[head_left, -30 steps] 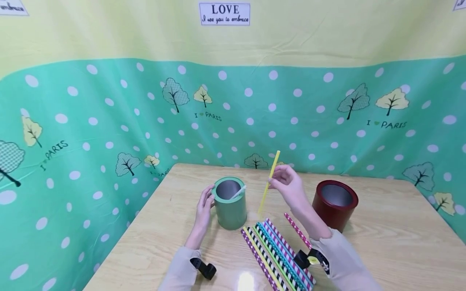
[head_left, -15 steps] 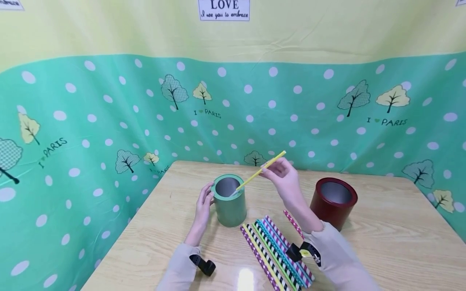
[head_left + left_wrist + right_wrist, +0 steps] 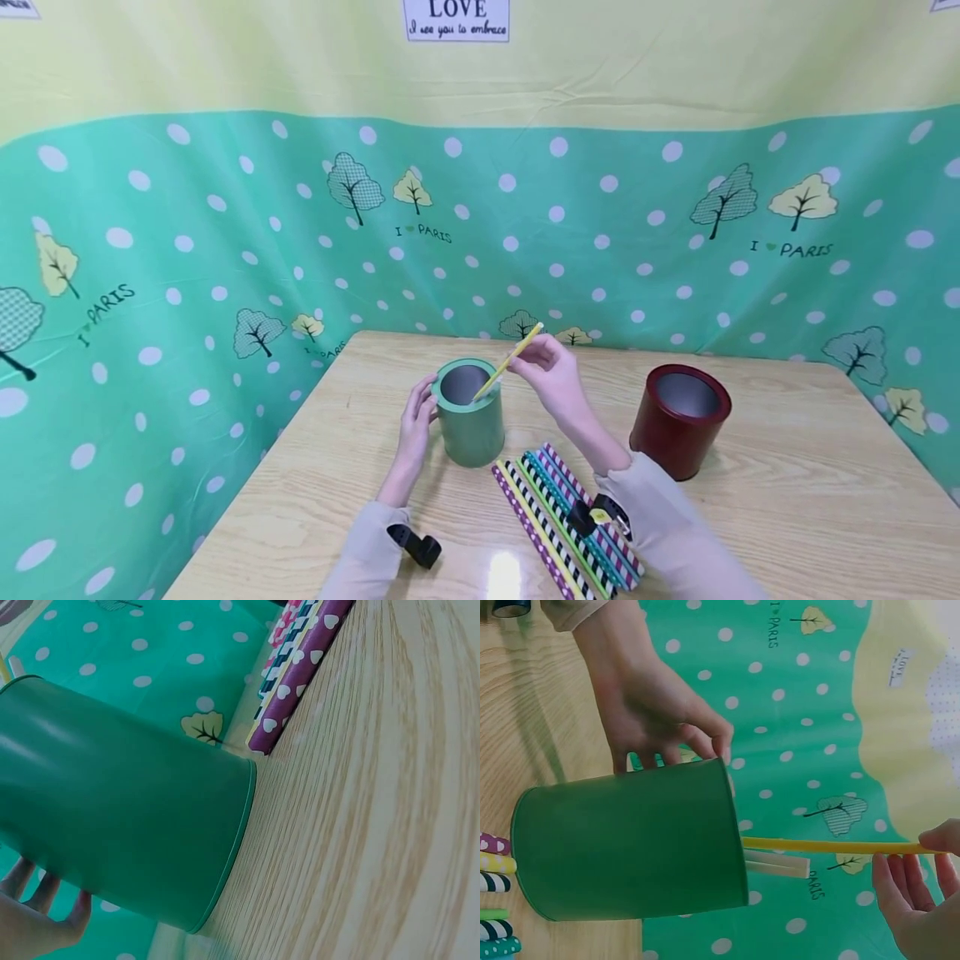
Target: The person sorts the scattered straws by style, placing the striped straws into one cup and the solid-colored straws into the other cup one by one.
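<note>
A green can (image 3: 471, 429) stands upright on the table, with my left hand (image 3: 414, 423) holding its left side near the rim. In the right wrist view, that hand's fingers (image 3: 720, 742) bend against the can's wall and rim. My right hand (image 3: 555, 379) pinches a yellow straw (image 3: 525, 340) near its upper end. The straw slants down to the left, its lower end inside the can's mouth. Beside it, pale straw ends (image 3: 784, 864) stick out of the can in the right wrist view. How deep the yellow straw reaches is hidden.
Several patterned straws (image 3: 542, 521) lie side by side in front of the can, partly under my right forearm. A dark red can (image 3: 678, 429) stands to the right, its visible inside bare. A dotted green and yellow curtain (image 3: 480, 225) hangs behind the table (image 3: 810, 467).
My right hand has moved left and tilted the yellow straw, bringing its lower end into the green can's mouth. My left hand has stayed on the can. The loose pink straw is now hidden from view.
</note>
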A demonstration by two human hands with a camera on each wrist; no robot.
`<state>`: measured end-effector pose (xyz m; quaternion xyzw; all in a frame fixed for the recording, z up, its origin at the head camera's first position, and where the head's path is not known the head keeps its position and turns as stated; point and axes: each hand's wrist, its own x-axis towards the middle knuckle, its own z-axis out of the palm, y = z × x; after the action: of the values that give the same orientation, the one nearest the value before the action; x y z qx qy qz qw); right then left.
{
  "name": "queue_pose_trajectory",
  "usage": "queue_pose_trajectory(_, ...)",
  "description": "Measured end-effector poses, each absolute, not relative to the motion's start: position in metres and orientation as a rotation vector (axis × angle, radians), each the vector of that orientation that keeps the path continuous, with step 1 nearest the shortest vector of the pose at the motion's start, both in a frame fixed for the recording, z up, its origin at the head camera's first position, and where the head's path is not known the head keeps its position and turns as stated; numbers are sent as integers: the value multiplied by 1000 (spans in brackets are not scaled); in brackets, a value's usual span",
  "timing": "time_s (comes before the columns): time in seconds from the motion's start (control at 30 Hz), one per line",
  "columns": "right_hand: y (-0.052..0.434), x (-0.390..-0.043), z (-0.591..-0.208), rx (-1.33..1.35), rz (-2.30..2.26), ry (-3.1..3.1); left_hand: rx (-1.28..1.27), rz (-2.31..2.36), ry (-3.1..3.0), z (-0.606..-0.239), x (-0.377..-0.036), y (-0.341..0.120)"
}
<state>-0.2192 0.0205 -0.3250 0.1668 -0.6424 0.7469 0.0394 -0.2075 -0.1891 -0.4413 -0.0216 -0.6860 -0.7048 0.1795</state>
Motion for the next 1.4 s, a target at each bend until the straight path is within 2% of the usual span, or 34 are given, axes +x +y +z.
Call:
queue_pose_trajectory(0.43, 49, -223, -348, 569, 2060, -2284, -54, -2001, -1946, -441, -210, -188)
queue_pose_trajectory(0.8, 84, -227, -386, 809, 1822, -2696, -72, -2002, -1935, -441, -211, -187)
queue_pose_trajectory(1.23, 95, -222, -420, 962, 1579, -2885, -61, -2012, -1965, -421, -198, -182)
queue_pose_trajectory(1.4, 98, -219, -428, 1000, 1548, -2900, -58, -2039, -1950, -427, -202, -186)
